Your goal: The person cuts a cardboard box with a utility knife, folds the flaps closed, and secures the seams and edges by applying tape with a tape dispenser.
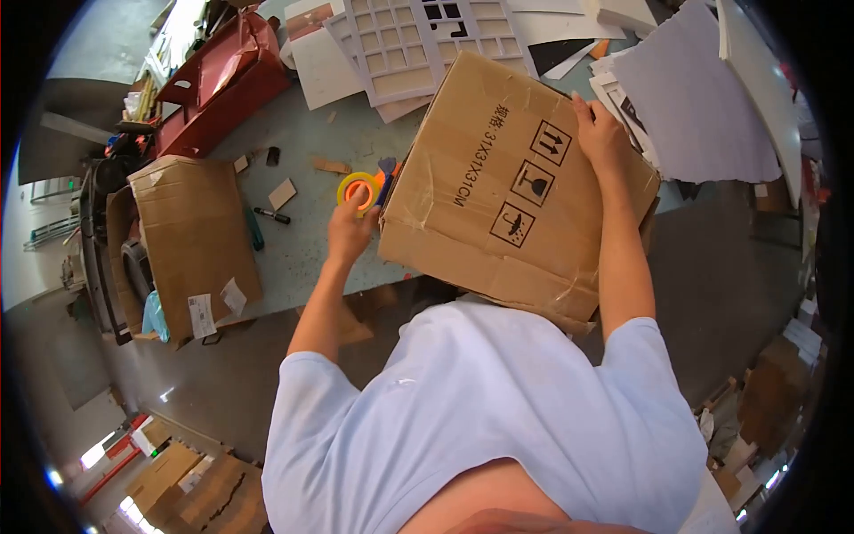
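Observation:
A closed cardboard box, printed with handling symbols and "31X31X31CM", rests tilted at the table's near edge, against the front of my shirt. My right hand grips its far right edge, forearm lying across the printed face. Left of the box, my left hand has its fingers closed at a yellow and orange roll of tape. Right beside the roll lies a blue-handled tool, partly hidden by the hand and box.
An opened carton stands at the left table edge. A black marker and small scraps lie on the grey-green table. Behind are white grid panels, a red metal piece and stacked sheets at right.

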Available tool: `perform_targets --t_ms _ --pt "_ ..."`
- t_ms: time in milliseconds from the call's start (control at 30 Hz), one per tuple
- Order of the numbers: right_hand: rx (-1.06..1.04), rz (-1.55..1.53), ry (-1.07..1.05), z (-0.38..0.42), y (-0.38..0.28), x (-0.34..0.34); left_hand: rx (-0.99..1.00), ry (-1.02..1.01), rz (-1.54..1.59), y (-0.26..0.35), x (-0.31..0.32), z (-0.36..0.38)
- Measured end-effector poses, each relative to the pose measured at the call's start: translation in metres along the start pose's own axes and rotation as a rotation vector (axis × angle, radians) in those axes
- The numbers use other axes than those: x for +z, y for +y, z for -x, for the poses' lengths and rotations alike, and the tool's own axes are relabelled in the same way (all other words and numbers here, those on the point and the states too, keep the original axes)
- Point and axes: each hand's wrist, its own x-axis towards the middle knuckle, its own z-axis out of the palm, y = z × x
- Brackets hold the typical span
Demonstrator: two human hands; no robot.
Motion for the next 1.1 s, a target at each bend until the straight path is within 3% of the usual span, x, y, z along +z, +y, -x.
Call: perform_targets --t_ms 67,133,167,233,300,333,367,433,500,533,600,633,700,867,933,967,1000,1100 --pt "0.083 0.043 -0.042 -0.002 0.002 0.001 0.162 -0.080 -0.081 -0.009 0.029 -0.005" --pt "-0.049 -0.496 -0.010 -0.013 0.043 0.013 0.293 0.028 -0.290 -0.035 0.059 -0.017" --pt "-0.033 -0.442 0.032 -0.012 0.046 -0.010 0.165 0.041 -0.070 -0.046 0.071 -0.021" --pt "0.320 -0.943 0.223 -0.007 0.019 -0.053 0.154 -0.063 -0.192 -0.025 0.046 -0.015" --pt "0.356 -0.967 0.283 0.015 -0.004 -0.092 0.214 -0.034 -0.020 -0.041 0.036 -0.015" --pt "0.387 -1.024 0.309 0.029 -0.017 -0.105 0.142 0.064 0.177 -0.041 0.027 -0.013" --pt "0.350 -1.071 0.241 0.050 -0.031 -0.111 0.065 0.151 0.374 -0.040 0.014 -0.010" --pt "0.365 -1.165 0.062 0.100 -0.070 -0.106 -0.304 0.145 0.749 0.000 -0.050 0.001" --pt "0.430 -1.324 -0.301 0.148 -0.112 -0.086 -0.269 0.219 1.139 0.078 -0.103 0.020" --pt "0.451 -1.360 -0.506 0.166 -0.127 -0.077 -0.254 0.204 1.141 0.092 -0.113 0.029" --pt "0.534 -1.440 -0.682 0.182 -0.159 -0.063 -0.032 0.006 1.208 0.106 -0.125 0.048" --pt "0.527 -1.447 -0.668 0.182 -0.168 -0.066 -0.018 -0.001 1.206 0.111 -0.125 0.056" --pt "0.763 -1.604 -0.921 0.178 -0.181 -0.080 0.214 -0.134 0.885 0.122 -0.123 0.068" --pt "0.783 -1.677 -1.043 0.167 -0.152 -0.087 0.226 -0.104 0.679 0.166 -0.115 0.075" --pt "0.885 -1.778 -1.129 0.159 -0.131 -0.086 0.245 -0.169 0.544 0.180 -0.110 0.075" --pt "0.956 -1.840 -1.120 0.155 -0.121 -0.085 0.365 -0.100 0.513 0.198 -0.100 0.069" --pt "0.952 -1.855 -1.132 0.150 -0.109 -0.083 0.363 -0.097 0.495 0.210 -0.094 0.064" --pt "0.966 -1.968 -1.214 0.131 -0.078 -0.084 0.503 -0.222 0.379 0.246 -0.077 0.052"
